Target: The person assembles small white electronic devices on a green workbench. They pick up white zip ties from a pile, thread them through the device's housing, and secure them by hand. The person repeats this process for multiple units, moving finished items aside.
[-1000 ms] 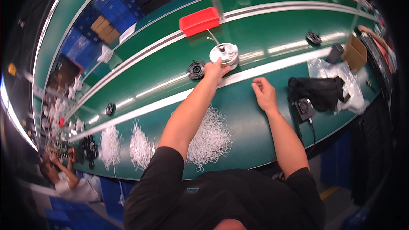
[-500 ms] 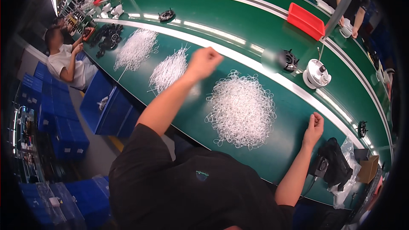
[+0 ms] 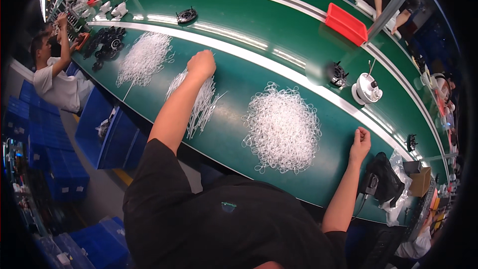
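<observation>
My left hand [image 3: 201, 65] is closed above the far end of a middle pile of thin, straight white strips [image 3: 200, 108] that look like cable ties. Its fingers face away, so what they hold is hidden. To the right lies a big round heap of white looped strips [image 3: 283, 129], touched by neither hand. Beyond that heap my right hand [image 3: 359, 144] hovers or rests at the green bench with curled fingers; nothing shows in them. Another pile of white looped strips [image 3: 145, 56] sits to the left of the middle one.
Black round parts [image 3: 105, 45] lie at the bench's far left, near a seated person [image 3: 59, 77]. Along the green conveyor [image 3: 239, 17] are a red tray [image 3: 346, 24], a white round housing [image 3: 367, 89] and black ring parts [image 3: 337, 73]. A black bag [image 3: 383, 179] lies right; blue bins [image 3: 112, 132] stand left.
My left hand has swung left, from between the two piles to over the straight strips. My right hand stays nearly in place. The seated person has raised an arm.
</observation>
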`<state>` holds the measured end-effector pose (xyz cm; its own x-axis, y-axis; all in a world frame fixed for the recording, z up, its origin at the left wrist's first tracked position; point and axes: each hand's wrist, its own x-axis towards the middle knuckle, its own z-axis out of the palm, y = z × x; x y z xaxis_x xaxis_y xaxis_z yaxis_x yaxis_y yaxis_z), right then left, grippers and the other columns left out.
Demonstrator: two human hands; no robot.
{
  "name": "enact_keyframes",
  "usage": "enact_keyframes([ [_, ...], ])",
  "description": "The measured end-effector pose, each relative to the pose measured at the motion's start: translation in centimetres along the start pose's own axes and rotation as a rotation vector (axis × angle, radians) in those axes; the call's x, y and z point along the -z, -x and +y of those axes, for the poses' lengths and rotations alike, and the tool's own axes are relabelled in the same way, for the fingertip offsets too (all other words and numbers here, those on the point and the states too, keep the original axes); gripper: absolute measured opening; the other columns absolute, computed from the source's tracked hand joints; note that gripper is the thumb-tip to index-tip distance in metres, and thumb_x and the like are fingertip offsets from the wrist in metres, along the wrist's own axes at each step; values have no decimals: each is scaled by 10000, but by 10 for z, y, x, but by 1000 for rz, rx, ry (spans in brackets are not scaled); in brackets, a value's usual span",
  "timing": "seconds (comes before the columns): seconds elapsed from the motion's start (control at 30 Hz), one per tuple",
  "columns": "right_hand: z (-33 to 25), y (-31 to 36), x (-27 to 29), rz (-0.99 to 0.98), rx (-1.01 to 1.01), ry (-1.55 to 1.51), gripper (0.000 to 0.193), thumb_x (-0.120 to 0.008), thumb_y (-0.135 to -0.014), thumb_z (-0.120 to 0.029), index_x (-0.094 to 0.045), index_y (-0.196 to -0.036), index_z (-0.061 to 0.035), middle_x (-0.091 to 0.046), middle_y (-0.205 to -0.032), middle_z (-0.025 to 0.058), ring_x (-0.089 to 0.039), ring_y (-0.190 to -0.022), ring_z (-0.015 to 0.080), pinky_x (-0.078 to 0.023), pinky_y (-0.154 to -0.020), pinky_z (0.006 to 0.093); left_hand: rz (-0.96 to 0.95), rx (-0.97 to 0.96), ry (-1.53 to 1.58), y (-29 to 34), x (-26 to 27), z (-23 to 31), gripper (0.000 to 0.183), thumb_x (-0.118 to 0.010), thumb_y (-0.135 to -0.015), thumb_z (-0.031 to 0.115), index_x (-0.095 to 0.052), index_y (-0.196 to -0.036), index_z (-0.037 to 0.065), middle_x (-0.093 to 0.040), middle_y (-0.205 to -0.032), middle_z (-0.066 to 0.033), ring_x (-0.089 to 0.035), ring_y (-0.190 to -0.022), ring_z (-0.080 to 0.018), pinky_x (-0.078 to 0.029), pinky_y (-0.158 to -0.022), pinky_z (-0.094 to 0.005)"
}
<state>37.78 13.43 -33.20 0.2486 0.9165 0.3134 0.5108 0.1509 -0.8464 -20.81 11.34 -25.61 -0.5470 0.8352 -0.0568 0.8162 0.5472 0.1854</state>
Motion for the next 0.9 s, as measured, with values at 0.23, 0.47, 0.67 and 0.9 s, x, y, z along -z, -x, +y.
enact_keyframes([
  [0.23, 3, -4, -1, 12, 21, 16, 156, -652, -939, -141, -660, -1022, -10, -624, -834, -1, -556, -746, 77, -470, -680, 238, 41, -159, 72, 0, -4, 0, 192, -620, -861, 81, -660, -1031, 4, -679, -1078, -225, -651, -1045, -408, -533, -873, -478],
  [0.47, 5, -2, 0, 54, -2, -18, 152, -649, -946, -145, -660, -1017, -10, -627, -841, -2, -559, -760, 73, -467, -688, 228, 230, -395, 758, 29, 17, 41, 122, -641, -917, 112, -584, -957, 10, -686, -871, -127, -661, -791, -283, -522, -716, -370],
  [0.67, -41, 8, -17, 140, 20, -319, 135, -640, -956, -125, -660, -1043, -23, -630, -890, -6, -574, -812, 86, -476, -743, 234, -367, -503, 1725, 105, 17, 112, 75, -624, -952, 49, -596, -1010, 10, -686, -936, -104, -660, -782, -136, -569, -693, -278],
  [0.9, -192, 70, -65, -256, 459, -352, 206, -726, -847, -44, -629, -1027, -21, -694, -1013, 109, -672, -970, 197, -522, -866, 313, -671, -551, 1900, 157, 7, 160, 99, -631, -948, 27, -588, -1034, 3, -682, -984, -129, -672, -819, -164, -585, -699, -305],
])
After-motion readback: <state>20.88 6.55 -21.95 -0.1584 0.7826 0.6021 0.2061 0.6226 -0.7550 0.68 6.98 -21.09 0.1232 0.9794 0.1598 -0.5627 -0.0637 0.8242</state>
